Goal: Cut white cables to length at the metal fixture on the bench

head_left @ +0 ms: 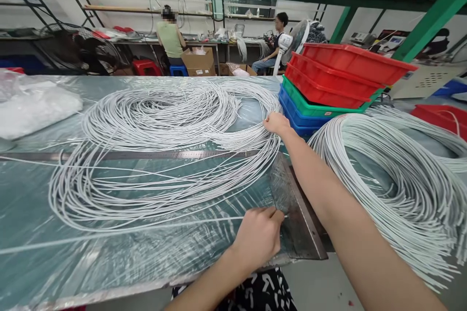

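A large loose coil of thin white cable (156, 136) lies in overlapping loops on the plastic-covered table. At the near edge, my left hand (260, 233) is closed around a single white cable strand (164, 228), whose short end pokes out past the fingers. That strand runs off to the left along the table. Farther away, my right hand (277, 124) has its fingers curled in on the white cables at the coil's right edge; how many strands it grips is hidden. Beside my left hand sits a dark metal plate (304, 233) with a raised edge.
A long steel ruler (189, 154) crosses the table beneath the cables. Stacked red bins (339, 73) on green and blue ones stand at the right, near bundled cut cables (386, 180). A white plastic bag (40, 107) lies left. Two people sit at far benches.
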`<control>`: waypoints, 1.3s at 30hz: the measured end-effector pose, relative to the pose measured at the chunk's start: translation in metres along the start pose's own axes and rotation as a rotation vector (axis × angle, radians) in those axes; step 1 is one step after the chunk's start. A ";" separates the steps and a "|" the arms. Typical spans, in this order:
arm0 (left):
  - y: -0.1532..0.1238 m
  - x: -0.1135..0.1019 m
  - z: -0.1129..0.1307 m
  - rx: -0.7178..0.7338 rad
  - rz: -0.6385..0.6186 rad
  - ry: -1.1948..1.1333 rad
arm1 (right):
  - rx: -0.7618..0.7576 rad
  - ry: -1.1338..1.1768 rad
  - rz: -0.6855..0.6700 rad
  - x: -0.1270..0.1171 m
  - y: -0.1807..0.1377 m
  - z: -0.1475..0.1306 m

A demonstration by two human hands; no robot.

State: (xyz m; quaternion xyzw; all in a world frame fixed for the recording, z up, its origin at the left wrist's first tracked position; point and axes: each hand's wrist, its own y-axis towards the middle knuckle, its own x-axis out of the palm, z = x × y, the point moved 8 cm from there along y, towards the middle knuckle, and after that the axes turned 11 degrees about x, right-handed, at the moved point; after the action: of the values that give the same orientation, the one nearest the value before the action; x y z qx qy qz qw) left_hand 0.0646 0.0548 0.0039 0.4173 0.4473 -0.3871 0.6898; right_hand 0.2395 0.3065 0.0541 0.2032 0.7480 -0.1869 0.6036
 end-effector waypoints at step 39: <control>0.001 0.003 0.000 -0.059 0.033 -0.011 | -0.017 -0.063 0.043 0.000 -0.002 -0.003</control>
State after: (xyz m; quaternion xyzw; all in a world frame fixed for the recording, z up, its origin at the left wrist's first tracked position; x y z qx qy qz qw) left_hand 0.0663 0.0549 0.0011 0.4019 0.4476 -0.3645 0.7108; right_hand 0.2358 0.3068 0.0549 0.2082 0.7256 -0.1737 0.6324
